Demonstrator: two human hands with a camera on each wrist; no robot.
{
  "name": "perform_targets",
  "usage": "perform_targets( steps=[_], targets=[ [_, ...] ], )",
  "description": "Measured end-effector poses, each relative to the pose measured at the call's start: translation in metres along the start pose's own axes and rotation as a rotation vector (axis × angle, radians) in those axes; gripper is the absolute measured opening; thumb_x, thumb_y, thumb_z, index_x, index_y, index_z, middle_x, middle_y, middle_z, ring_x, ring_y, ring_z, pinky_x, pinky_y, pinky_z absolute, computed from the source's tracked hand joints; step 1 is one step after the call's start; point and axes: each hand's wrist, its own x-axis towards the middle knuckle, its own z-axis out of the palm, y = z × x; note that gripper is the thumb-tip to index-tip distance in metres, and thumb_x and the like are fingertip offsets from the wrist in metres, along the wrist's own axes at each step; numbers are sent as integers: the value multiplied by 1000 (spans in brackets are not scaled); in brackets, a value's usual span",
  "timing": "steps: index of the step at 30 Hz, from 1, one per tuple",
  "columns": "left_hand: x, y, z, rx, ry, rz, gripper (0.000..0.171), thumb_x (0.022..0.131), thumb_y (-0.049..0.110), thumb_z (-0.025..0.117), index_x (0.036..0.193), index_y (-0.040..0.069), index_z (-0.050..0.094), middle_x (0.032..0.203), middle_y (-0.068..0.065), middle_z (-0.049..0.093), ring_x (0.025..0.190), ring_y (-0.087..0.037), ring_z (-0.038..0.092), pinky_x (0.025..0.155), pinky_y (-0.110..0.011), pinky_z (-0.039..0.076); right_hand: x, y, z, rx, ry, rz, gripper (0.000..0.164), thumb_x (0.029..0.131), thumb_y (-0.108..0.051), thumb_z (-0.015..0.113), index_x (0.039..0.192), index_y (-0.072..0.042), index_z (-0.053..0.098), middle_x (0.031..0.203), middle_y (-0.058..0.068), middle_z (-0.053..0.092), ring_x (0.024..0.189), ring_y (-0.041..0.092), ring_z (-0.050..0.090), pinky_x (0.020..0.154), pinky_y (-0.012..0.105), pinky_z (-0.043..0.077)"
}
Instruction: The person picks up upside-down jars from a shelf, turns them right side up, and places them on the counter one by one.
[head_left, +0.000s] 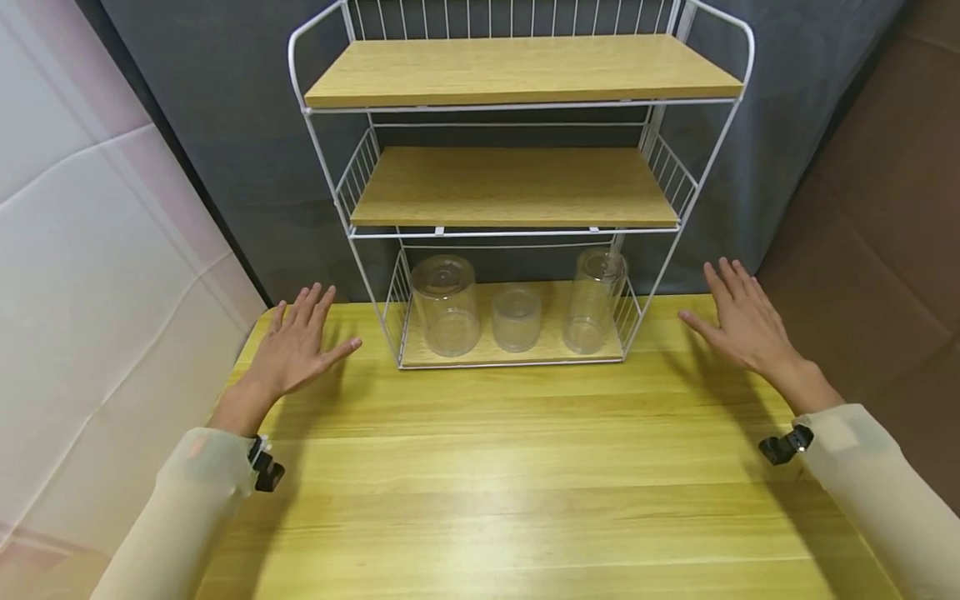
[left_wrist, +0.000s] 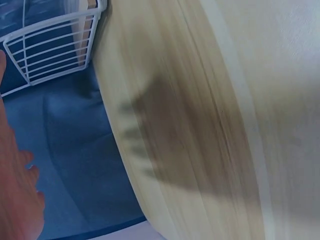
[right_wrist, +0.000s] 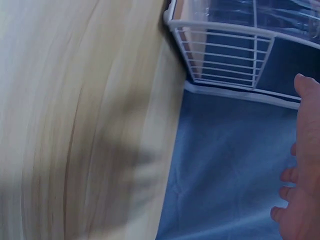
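Note:
My left hand (head_left: 295, 347) hovers over the table left of a white wire shelf rack, fingers spread and holding nothing. On the other side of the rack, my right hand (head_left: 744, 321) is held out the same way, also with nothing in it. The bottom tier (head_left: 517, 358) of the rack bears three clear glass vessels: a large jar (head_left: 447, 312) at left, a short cup (head_left: 516, 319) in the middle and a tall, narrow one (head_left: 596, 300) at right. Each wrist view shows its hand, the left (left_wrist: 20, 195) and the right (right_wrist: 307, 160), at the frame's outer edge.
Above the glassware, the rack has a wooden middle shelf (head_left: 517, 187) and a top shelf (head_left: 525, 71). It stands at the back of a yellow wood table (head_left: 480, 467). A dark cloth (head_left: 225, 150) hangs behind, with a white sheet (head_left: 90, 275) at left and a brown one (head_left: 885, 225) at right.

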Motion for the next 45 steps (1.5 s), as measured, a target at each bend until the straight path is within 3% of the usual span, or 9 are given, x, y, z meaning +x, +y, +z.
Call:
perform_targets(
  steps=[7,16,23,28,31,36,45],
  targets=[
    [-6,10,0,-61,70,25,99,103,63,54,171,8,7,174,-27,13,161,-47,12,126,-69,11,-5,-10,-5,33,68,-35,93,105,-59,53,168,0,19,173,29,14,162,46,9,131,57,5],
    [-15,29,-1,-189,229,79,93,104,62,53,170,6,18,173,-26,20,159,-46,18,127,-66,15,-12,-27,-7,91,184,-64,91,104,-56,56,167,1,23,172,27,21,161,44,15,131,57,12],
    [-24,46,0,-351,442,84,89,103,64,52,164,3,32,166,-25,36,151,-50,33,120,-71,25,-20,-45,-10,164,367,-132,87,104,-63,51,163,-1,36,169,22,34,157,43,27,127,62,24],
    [-24,65,-1,-408,611,138,97,100,76,46,156,-3,42,156,-28,47,142,-50,44,117,-69,31,-19,-61,-16,172,548,-262,87,105,-68,44,156,2,48,161,21,47,149,44,41,126,53,31],
    [-23,78,-3,-416,680,190,97,99,77,46,153,-3,47,151,-28,52,138,-49,49,118,-62,35,-17,-74,-22,187,628,-330,84,105,-66,45,150,4,54,156,22,53,144,44,47,127,45,32],
    [-22,92,-4,-417,713,253,92,100,74,49,150,-4,50,147,-26,56,135,-46,52,121,-50,37,-14,-96,-32,227,713,-440,82,103,-66,49,143,5,61,148,24,60,141,44,51,126,43,33],
    [-14,116,3,-435,672,353,89,101,70,52,149,-3,51,149,-23,56,136,-44,53,118,-49,40,-4,-125,-44,185,698,-579,79,104,-62,48,144,5,61,149,24,59,142,42,51,126,45,32]
  ],
)
